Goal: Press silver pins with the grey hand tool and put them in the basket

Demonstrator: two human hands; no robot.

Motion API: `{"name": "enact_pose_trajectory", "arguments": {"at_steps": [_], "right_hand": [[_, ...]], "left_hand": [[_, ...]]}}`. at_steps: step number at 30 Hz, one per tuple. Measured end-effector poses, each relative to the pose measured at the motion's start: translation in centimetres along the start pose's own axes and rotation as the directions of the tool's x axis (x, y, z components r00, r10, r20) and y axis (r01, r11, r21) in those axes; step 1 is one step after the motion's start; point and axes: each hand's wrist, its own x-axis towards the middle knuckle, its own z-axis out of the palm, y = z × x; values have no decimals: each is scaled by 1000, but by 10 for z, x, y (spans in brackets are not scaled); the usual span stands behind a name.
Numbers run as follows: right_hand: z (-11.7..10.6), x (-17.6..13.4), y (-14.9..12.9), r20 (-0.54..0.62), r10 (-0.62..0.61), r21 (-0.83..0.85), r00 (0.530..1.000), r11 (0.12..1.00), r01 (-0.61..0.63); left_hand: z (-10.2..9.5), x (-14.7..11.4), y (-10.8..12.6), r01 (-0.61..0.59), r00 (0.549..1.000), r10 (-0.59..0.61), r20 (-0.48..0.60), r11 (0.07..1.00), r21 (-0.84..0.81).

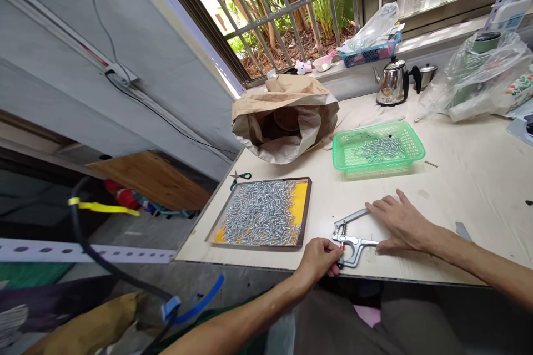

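A metal hand press (352, 238) lies on the table (458, 188) near its front edge, handles pointing to the right. The left hand (320, 259) curls at the tool's head, fingertips pinched against its jaw end; what they pinch is too small to tell. The right hand (397, 221) lies flat and open across the handles, palm down, pressing them to the table and gripping nothing.

Just left of the press sits a tray (306, 216) with a yellow floor, heaped with small metal screws (260, 212). Scissors (239, 177) with green handles lie beyond the tray's far corner. Behind the press, well apart, a green basket (377, 166) holds more of the same screws. Left of the basket stands an open paper sack (285, 119). Farther back are a steel kettle (391, 83) and, to the right, clear plastic bags (478, 75). A blue basket (370, 54) rests on the window ledge. Nothing lies between the hands and the tray or green basket.
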Motion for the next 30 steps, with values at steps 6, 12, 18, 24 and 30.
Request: {"name": "enact_pose_trajectory", "arguments": {"at_steps": [6,12,18,24,30], "right_hand": [[-5,-3,-9,14,-1,7,1000,1000,1],[-6,-12,-9,10,-1,51,1000,999,1],[-8,-23,-5,-4,20,81,1000,997,-20],[5,-29,-16,-3,46,-2,999,999,-46],[17,-32,-19,-45,49,31,998,998,-48]], "left_hand": [[9,-9,-4,-323,863,461,-206,818,476],[30,19,20,-650,572,807,147,337,681],[26,32,40,-660,603,755,259,291,692],[35,26,34,-672,589,770,247,297,678],[41,25,31,-640,595,781,187,321,698]]}}
